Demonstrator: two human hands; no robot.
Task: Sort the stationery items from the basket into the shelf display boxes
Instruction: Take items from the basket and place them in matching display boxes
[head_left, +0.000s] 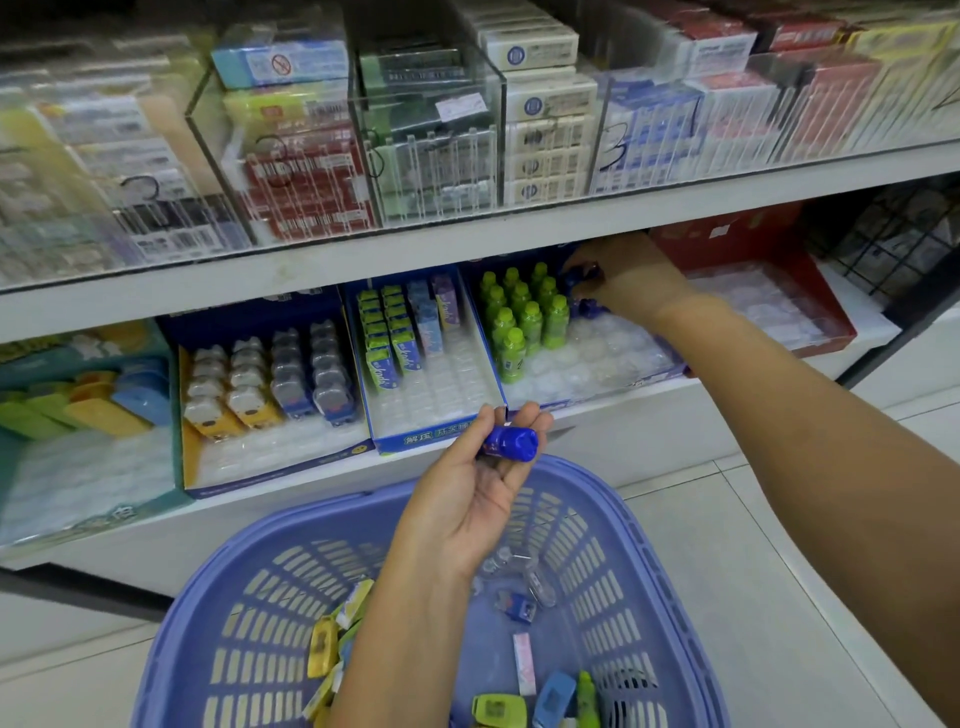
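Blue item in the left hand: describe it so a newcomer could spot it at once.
Find the purple basket at the bottom. Just above its far rim the left hand, palm up, holds a dark blue bottle-shaped item lying across the fingers. Unlike the green bottles upright in the shelf box behind, it is blue and on its side.

The basket (639, 519) is slotted lavender plastic with a smooth, dull sheen, and the blue bottle (511, 442) is glossy moulded plastic. The display boxes (436, 441) look like printed card, probably lined with clear, shiny blister trays (441, 384). The upper dividers (431, 156) are transparent glossy acrylic.
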